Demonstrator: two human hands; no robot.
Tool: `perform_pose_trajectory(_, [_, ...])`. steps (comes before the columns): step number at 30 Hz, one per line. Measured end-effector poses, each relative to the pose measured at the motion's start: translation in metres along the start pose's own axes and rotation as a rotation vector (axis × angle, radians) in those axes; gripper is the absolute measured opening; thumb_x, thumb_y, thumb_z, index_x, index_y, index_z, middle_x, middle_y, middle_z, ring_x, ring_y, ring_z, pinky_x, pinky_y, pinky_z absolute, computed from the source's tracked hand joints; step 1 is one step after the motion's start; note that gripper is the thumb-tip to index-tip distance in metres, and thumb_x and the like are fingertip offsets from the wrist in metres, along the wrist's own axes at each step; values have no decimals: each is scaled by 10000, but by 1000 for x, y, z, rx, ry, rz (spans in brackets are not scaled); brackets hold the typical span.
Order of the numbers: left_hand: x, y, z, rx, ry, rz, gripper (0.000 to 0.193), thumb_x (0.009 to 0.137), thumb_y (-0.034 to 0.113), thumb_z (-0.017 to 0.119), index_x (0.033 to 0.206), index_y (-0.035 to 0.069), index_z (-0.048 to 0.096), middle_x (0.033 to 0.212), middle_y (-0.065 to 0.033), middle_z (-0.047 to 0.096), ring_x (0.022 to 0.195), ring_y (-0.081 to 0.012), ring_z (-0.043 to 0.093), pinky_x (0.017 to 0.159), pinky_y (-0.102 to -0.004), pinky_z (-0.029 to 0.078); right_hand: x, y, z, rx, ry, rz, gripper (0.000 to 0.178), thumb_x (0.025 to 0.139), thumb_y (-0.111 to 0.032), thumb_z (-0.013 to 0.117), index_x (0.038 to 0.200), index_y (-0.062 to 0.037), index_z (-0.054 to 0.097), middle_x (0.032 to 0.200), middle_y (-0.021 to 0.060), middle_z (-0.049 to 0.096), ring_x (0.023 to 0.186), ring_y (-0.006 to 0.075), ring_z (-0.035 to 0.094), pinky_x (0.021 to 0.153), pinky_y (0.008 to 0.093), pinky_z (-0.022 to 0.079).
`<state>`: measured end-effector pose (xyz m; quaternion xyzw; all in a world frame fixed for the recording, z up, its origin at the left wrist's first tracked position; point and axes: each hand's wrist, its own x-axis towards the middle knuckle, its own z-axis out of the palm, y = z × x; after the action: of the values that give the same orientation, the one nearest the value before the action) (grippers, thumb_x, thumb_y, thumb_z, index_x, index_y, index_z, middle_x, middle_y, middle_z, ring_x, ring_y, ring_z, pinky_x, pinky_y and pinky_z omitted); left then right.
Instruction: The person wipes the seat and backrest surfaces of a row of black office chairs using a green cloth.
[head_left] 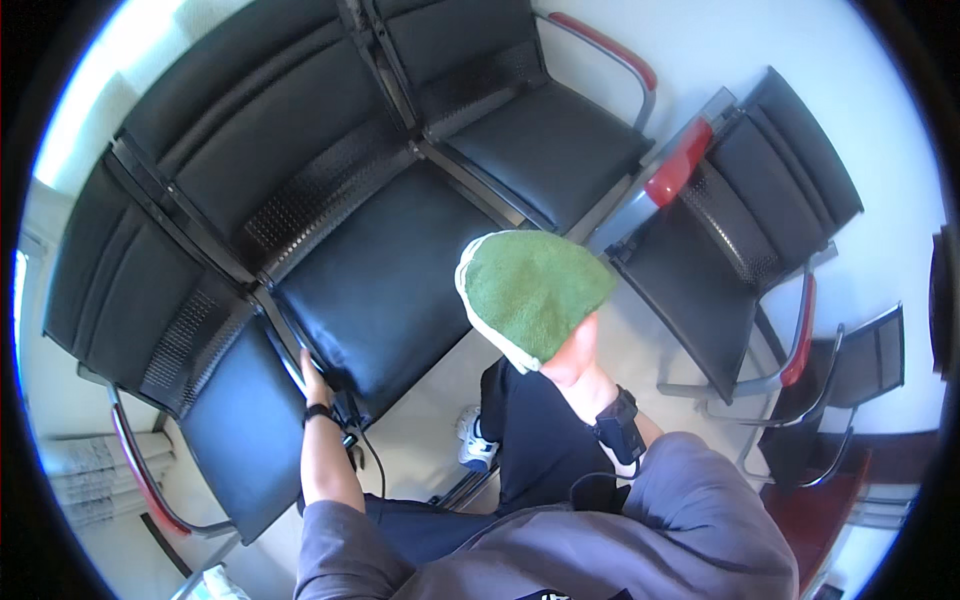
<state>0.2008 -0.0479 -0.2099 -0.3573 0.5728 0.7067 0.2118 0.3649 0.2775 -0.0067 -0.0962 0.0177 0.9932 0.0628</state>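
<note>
My right hand [572,365] holds a green cloth [535,290] with a white edge or underside. The cloth hides most of my fingers and is raised in front of the black bench seats. Below and to the left, my left hand [316,385] is closed on the metal frame [283,335] between two seats, some of its fingers hidden. Beside it lies the front corner of the middle black seat [390,270]. The left black seat [245,420] is on its other side.
The row's right seat [545,150] stands farther back. Another black chair [700,290] with red-topped armrests is at the right, with a dark metal-framed chair [855,370] beyond it. A red armrest [150,480] edges the left seat. My shoe [478,438] is on the pale floor.
</note>
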Motion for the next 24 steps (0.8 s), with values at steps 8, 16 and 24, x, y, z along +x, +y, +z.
perform_pose_trajectory(8, [-106,15,-11,573,-341,327,462,844,411,429,1161,89,522,1128,-67,546,1051,-207,497,863,-316,372,-26,20,23,-123,-136,31,425,890,-348,360,1178,-55,468,1180,118,510,1072,273,492,921,415,385])
perform_pose_trajectory(16, [-284,4,98,191,-964,340,480,942,358,298,1211,-29,387,1189,-108,476,1071,-188,479,923,-330,380,-62,52,34,-179,-148,64,424,910,-340,337,1178,-30,450,1175,112,505,1056,252,499,912,395,392])
perform_pose_trajectory(24, [-363,23,79,-34,-863,573,270,899,144,448,1143,30,434,1107,-72,525,996,-157,528,846,-329,452,-104,56,61,-170,-250,59,408,902,-331,348,1155,-37,474,1176,127,502,1082,256,479,946,406,358])
